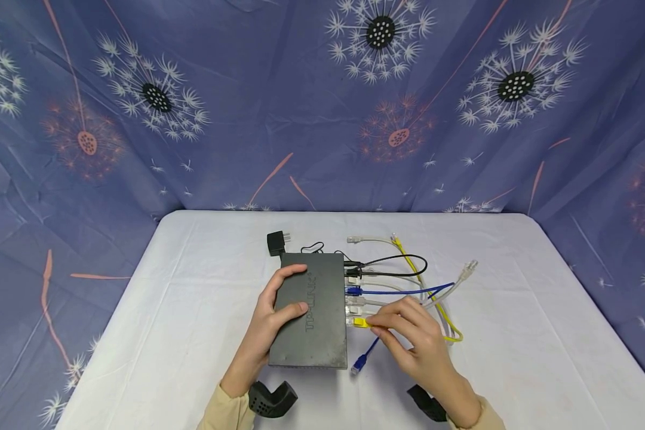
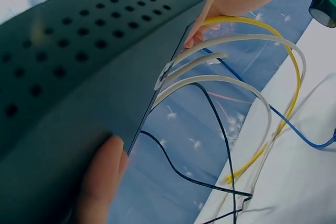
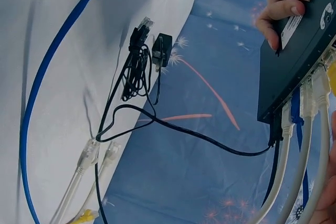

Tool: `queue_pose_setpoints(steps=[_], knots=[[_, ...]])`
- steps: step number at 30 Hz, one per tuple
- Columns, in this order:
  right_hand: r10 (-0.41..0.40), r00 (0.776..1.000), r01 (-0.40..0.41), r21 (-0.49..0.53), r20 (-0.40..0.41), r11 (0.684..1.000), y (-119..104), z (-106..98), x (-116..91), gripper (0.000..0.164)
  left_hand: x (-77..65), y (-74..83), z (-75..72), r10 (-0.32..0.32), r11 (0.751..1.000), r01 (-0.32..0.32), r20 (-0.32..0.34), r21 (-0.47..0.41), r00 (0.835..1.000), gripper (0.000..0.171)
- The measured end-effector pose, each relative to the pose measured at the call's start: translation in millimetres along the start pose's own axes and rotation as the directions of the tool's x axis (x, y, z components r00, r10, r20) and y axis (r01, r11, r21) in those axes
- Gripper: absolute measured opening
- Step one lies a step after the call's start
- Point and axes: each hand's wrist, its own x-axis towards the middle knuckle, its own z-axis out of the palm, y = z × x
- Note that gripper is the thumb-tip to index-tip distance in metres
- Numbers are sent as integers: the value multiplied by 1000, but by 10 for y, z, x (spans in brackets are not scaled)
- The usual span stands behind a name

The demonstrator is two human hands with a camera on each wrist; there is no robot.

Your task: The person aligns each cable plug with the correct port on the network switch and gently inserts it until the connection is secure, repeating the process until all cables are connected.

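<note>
A dark grey TP-LINK network switch (image 1: 325,346) is held by my left hand (image 1: 269,319), its thumb and a finger lying on the top face. The left wrist view shows the vented side of the switch (image 2: 126,61) near the camera. With thumb and fingertips, my right hand (image 1: 419,337) pinches the yellow network cable's plug (image 1: 361,322), whose clear tip is at the port side. I cannot tell how deep it sits. Farther along that side are grey cable plugs (image 1: 355,310), a blue plug (image 1: 353,291) and a black power lead (image 1: 353,272).
A loose blue plug (image 1: 359,364) lies by the switch's near right corner. Free grey plugs (image 1: 469,269) and a yellow end (image 1: 395,239) spread to the right and back. Behind the switch is a black power adapter (image 1: 276,243) with a bundled cord (image 3: 137,72).
</note>
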Motion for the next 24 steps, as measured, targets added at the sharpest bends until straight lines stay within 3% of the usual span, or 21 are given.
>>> queue_pose_setpoints(steps=[12, 24], knots=[[-52, 998, 54, 54, -41, 997, -72, 58, 53, 23, 0, -10, 14, 35, 999, -35, 9, 34, 999, 56], [-89, 992, 93, 44, -89, 995, -86, 87, 103, 22, 0, 15, 33, 25, 998, -24, -6, 50, 1000, 54]])
